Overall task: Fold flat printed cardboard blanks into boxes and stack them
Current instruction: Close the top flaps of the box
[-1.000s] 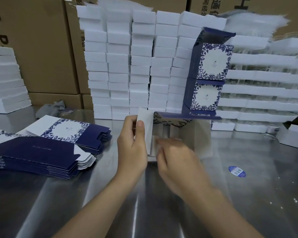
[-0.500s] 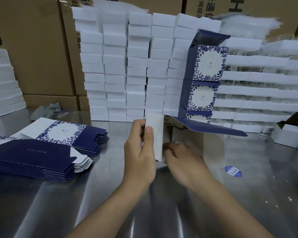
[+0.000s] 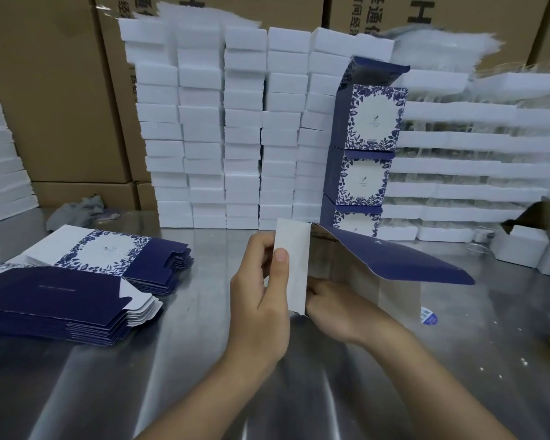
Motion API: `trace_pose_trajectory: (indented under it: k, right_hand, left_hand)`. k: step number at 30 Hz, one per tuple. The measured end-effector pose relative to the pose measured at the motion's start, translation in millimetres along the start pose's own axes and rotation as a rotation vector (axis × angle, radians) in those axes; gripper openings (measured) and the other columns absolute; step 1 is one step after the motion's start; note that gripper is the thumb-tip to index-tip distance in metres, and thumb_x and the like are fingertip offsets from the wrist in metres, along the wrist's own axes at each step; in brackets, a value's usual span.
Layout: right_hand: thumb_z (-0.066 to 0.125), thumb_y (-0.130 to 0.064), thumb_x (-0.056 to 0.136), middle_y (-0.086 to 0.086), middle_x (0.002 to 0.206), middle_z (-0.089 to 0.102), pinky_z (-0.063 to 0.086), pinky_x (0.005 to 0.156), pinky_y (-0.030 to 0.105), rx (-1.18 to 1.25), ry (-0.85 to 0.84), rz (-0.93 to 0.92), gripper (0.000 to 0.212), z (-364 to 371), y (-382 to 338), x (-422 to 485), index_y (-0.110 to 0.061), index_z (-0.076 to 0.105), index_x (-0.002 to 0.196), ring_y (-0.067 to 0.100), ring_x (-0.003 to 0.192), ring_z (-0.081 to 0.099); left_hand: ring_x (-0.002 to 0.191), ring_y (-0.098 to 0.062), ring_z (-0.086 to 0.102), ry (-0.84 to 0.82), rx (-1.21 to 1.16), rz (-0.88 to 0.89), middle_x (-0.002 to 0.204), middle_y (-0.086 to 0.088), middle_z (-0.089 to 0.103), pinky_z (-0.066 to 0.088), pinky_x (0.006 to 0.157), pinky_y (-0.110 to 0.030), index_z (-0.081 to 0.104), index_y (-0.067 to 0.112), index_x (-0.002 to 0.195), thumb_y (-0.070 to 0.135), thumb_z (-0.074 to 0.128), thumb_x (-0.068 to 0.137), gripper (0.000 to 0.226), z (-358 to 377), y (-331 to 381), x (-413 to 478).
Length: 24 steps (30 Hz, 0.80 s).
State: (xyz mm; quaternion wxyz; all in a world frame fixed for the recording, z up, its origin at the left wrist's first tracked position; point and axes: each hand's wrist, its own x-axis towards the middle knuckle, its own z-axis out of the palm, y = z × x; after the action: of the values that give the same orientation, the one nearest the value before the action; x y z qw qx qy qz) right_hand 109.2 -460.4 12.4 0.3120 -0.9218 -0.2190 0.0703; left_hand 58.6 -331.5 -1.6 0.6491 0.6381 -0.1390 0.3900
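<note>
Left grip: our left hand [image 3: 261, 300] pinches the white side flap [image 3: 292, 262] of the half-folded box [image 3: 356, 281], with the thumb flat on the near face and the fingers curled behind.
Right grip: our right hand [image 3: 340, 308] reaches in just beside that flap. Its fingertips are hidden behind the card, so we cannot tell whether it pinches or only pushes.
Box in hand: it sits between both hands, low over the steel worktop [image 3: 188, 376], with its open end toward us. We cannot tell if it rests on the worktop. The navy lid flap [image 3: 394, 262] juts out to the right, not tucked in.
Step in hand: we judge that the end flaps are being folded in, and that the lid will be closed after that.
Done so far: three finished boxes [image 3: 367, 122] stand in a column behind the box in hand, against the white foam blocks [image 3: 242, 122]. The top one has its lid up.
Left to do: two piles of flat blanks lie to our left, a near pile [image 3: 61, 303] and a far pile [image 3: 115, 252], both many sheets deep.
Progress: we judge the task is at an early stage, with far more blanks than boxes.
</note>
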Motion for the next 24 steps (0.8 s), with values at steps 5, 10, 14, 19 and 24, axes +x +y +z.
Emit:
trace_pose_trajectory:
  k: [5,10,14,19,24]
  right_hand:
    - [0.044,-0.029,0.094,-0.006,0.114,0.07,0.054,0.094,0.043,0.001,0.428,-0.071,0.029,5.8,2.0,3.0,-0.03,0.062,0.116,0.025,0.109,0.064]
    - [0.052,-0.021,0.087,-0.019,0.1,0.072,0.054,0.082,0.035,0.387,0.806,-0.281,0.043,-2.4,-10.4,-4.1,-0.046,0.054,0.122,0.007,0.09,0.068]
    - [0.056,-0.032,0.101,-0.011,0.107,0.074,0.053,0.089,0.025,0.543,0.631,-0.417,0.046,-0.9,-15.7,-11.4,-0.057,0.044,0.138,0.009,0.106,0.071]
    - [0.048,-0.062,0.103,-0.002,0.095,0.075,0.057,0.082,0.021,0.556,0.481,-0.484,0.051,3.4,-21.7,-14.8,-0.061,0.032,0.151,0.016,0.089,0.073]
    - [0.054,-0.012,0.105,-0.032,0.129,0.066,0.052,0.085,0.009,0.516,0.464,-0.481,0.07,5.5,-22.2,-14.7,-0.059,0.034,0.152,-0.004,0.12,0.065]
  left_hand:
    - [0.083,-0.008,0.067,0.062,-0.007,-0.055,0.092,0.009,0.073,0.051,0.071,-0.019,0.063,0.022,0.108,0.029,0.052,0.105,0.013,-2.3,-7.2,4.7]
    - [0.082,-0.008,0.069,0.124,-0.074,-0.163,0.104,-0.001,0.07,0.052,0.063,-0.016,0.064,0.035,0.123,0.018,0.059,0.102,0.027,-7.5,-4.6,12.0]
    - [0.092,-0.014,0.071,-0.012,-0.112,-0.233,0.11,0.011,0.067,0.062,0.054,-0.039,0.064,0.05,0.13,0.04,0.061,0.094,0.037,-6.7,-0.6,9.8]
    - [0.096,-0.029,0.07,-0.092,-0.001,-0.214,0.125,-0.003,0.064,0.063,0.056,-0.043,0.066,0.05,0.132,0.055,0.053,0.103,0.032,-6.5,-3.7,8.1]
    - [0.08,-0.031,0.066,-0.051,0.103,-0.178,0.113,0.011,0.058,0.063,0.067,-0.052,0.068,0.048,0.123,0.019,0.074,0.098,0.04,-8.6,-12.7,10.0]
